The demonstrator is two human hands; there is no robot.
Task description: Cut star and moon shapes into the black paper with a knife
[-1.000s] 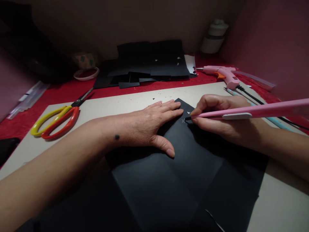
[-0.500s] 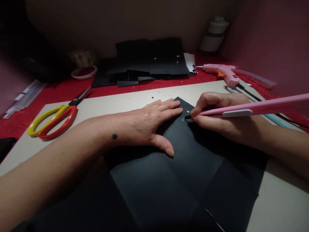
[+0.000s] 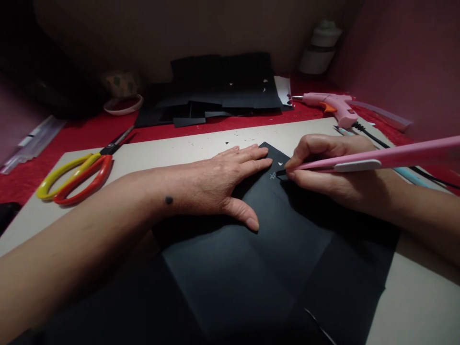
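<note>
Black paper (image 3: pixel 247 268) lies across a pale board, one corner pointing away from me. My left hand (image 3: pixel 230 182) rests flat on it, fingers stretched toward that corner and thumb spread. Between the thumb and fingers of my right hand (image 3: pixel 330 167) is a pink craft knife (image 3: pixel 402 154) with a light grey slider. Its dark blade (image 3: pixel 281 173) meets the paper near the corner, right beside a small pale star-like mark (image 3: pixel 272 176). A little white triangular spot (image 3: pixel 280 164) shows just above the blade.
Scissors (image 3: pixel 82 172) with yellow and red handles lie at left. Dark paper sheets (image 3: pixel 230 96) are piled at the back on the red cloth (image 3: pixel 151 134). A pink glue gun (image 3: pixel 334 105), its cord and a white bottle (image 3: pixel 321 48) are at back right. Tiny scraps dot the pale board (image 3: pixel 172 153).
The knife tip has shifted very slightly right, and the pale mark beside it shows a bit more fully. My left hand keeps its place on the paper.
</note>
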